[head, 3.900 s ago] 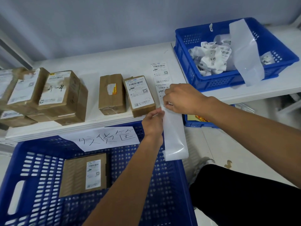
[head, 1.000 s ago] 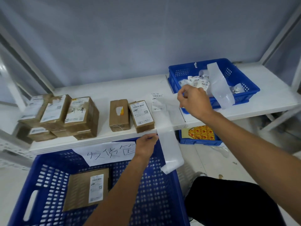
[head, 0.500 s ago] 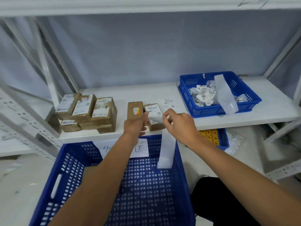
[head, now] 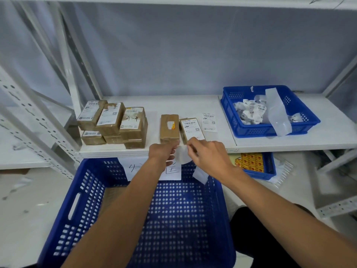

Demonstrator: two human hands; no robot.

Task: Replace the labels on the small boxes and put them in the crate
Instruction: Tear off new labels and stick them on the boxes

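Boxes (head: 113,122) of brown cardboard, wrapped in glossy tape, stand in a two-level stack at centre left on the white shelf (head: 193,103). Most of them carry white printed labels. Two more lie flat near the centre of the frame, side by side. The plain box (head: 169,129) has only a torn white patch and a small yellow sticker, and the labelled box (head: 191,128) is just right of it. A loose label (head: 208,121) lies further right.

The crate (head: 87,200) is blue plastic with perforated walls and floor and fills the lower centre. A handwritten paper sign (head: 135,169) hangs on its far wall.

Both hands meet just below the shelf edge, in front of the two boxes. Between them is a smooth, slightly shiny white strip (head: 182,156), bent in a curve, with its end hanging under the right hand (head: 209,158). The left hand (head: 162,151) has curled fingers and pinches the strip's left edge. The right hand pinches its upper right edge with thumb and forefinger.

At upper right a blue tray (head: 257,130) holds crumpled labels and a long translucent film (head: 278,113).
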